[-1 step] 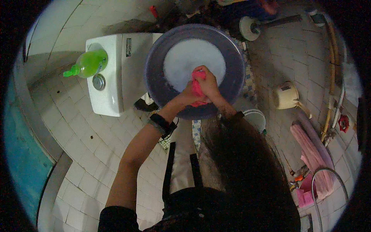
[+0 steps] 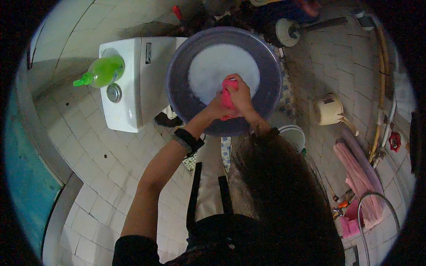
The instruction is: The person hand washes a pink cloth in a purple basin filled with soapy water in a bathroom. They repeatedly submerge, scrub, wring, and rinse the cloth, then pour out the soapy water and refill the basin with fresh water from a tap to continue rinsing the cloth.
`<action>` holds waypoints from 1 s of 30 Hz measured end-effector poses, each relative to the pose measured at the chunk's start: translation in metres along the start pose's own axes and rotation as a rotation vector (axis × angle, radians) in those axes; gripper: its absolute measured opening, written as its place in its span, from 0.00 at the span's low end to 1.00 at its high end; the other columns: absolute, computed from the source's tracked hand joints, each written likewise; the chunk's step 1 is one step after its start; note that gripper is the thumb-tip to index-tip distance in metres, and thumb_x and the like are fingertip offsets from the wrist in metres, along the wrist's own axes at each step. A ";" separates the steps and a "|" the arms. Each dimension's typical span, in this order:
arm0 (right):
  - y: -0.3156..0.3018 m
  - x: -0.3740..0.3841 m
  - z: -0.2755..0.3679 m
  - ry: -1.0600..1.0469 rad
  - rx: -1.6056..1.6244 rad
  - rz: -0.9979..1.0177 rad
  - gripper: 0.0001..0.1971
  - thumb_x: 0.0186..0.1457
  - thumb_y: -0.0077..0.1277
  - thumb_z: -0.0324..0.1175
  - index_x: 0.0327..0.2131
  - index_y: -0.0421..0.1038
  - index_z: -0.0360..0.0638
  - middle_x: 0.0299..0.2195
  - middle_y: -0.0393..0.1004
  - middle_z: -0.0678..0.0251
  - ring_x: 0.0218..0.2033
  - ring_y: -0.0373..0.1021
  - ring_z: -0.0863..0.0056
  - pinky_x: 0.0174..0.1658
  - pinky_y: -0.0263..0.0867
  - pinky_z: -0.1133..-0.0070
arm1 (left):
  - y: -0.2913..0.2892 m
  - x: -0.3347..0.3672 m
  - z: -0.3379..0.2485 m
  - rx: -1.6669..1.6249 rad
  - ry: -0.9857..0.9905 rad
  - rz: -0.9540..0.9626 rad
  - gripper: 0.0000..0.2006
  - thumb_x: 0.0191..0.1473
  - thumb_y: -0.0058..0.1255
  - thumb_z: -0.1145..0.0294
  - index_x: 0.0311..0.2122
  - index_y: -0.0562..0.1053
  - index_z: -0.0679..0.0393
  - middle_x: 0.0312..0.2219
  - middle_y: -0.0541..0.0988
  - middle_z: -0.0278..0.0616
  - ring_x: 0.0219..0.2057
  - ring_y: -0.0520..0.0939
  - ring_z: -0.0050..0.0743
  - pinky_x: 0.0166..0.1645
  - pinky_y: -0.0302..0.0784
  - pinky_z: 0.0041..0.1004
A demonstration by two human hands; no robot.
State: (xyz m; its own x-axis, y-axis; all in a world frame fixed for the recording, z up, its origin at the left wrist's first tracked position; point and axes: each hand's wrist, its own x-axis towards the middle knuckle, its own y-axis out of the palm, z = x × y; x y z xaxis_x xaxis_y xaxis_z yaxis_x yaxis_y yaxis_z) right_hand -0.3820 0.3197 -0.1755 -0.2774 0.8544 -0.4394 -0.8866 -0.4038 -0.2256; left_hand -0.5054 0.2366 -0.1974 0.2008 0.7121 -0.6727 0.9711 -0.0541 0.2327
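Note:
A pink-red cloth point(image 2: 228, 98) is bunched between my two hands, over the near side of a large dark purple-grey basin point(image 2: 178, 88). Whitish, sudsy water point(image 2: 213, 66) lies in the basin beyond my hands. My left hand point(image 2: 216, 107) is closed round the lower part of the cloth. Higher up, my right hand point(image 2: 241, 96) grips the cloth with its fingers curled over the top. A lower fold of the cloth hangs near the basin's near wall. Dark bands circle both my wrists, and long dark hair hides much of my right forearm.
Left of the basin, a white toilet tank point(image 2: 122, 106) carries a bottle of green liquid point(image 2: 106, 72). To the right are a beige dipper point(image 2: 329, 110), a white bucket point(image 2: 293, 135) partly hidden by my arm, and a pink towel point(image 2: 361, 181). A metal-coloured hose point(image 2: 360, 221) curves at lower right.
My hands have barely shifted, with the right hand slightly higher on the cloth. The cloth is still held between both hands.

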 end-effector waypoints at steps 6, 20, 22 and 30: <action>-0.021 0.012 0.007 0.268 0.073 0.300 0.14 0.58 0.56 0.33 0.47 0.71 0.45 0.46 0.76 0.63 0.47 0.73 0.71 0.51 0.68 0.74 | -0.001 -0.004 -0.020 0.690 0.346 -0.054 0.26 0.43 0.70 0.60 0.47 0.73 0.55 0.40 0.80 0.35 0.40 0.82 0.32 0.43 0.79 0.30; -0.037 0.024 0.036 0.346 0.985 0.714 0.29 0.63 0.50 0.39 0.66 0.55 0.45 0.40 0.75 0.64 0.44 0.73 0.72 0.50 0.70 0.71 | 0.017 -0.035 -0.080 -1.237 -0.507 0.495 0.20 0.54 0.62 0.61 0.47 0.70 0.61 0.34 0.75 0.37 0.29 0.76 0.23 0.27 0.72 0.17; -0.035 0.028 0.035 0.361 0.833 0.692 0.26 0.62 0.52 0.35 0.63 0.61 0.47 0.34 0.74 0.68 0.35 0.73 0.76 0.41 0.72 0.76 | 0.017 -0.037 -0.078 -0.986 -0.471 0.393 0.21 0.54 0.62 0.62 0.48 0.69 0.60 0.34 0.76 0.36 0.29 0.77 0.22 0.26 0.72 0.18; -0.013 0.035 0.027 0.095 0.159 0.271 0.12 0.56 0.55 0.27 0.44 0.73 0.52 0.25 0.73 0.71 0.25 0.70 0.79 0.30 0.68 0.77 | 0.012 -0.019 -0.061 -0.168 -0.223 0.178 0.29 0.44 0.67 0.64 0.51 0.68 0.56 0.30 0.78 0.34 0.26 0.78 0.20 0.27 0.72 0.21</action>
State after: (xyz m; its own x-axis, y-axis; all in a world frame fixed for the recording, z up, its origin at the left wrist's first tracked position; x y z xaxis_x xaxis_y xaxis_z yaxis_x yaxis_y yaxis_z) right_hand -0.3902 0.3642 -0.1644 -0.4824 0.6855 -0.5453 -0.8339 -0.5500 0.0462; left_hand -0.5051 0.2652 -0.1392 0.4066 0.5303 -0.7439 0.8871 -0.0344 0.4604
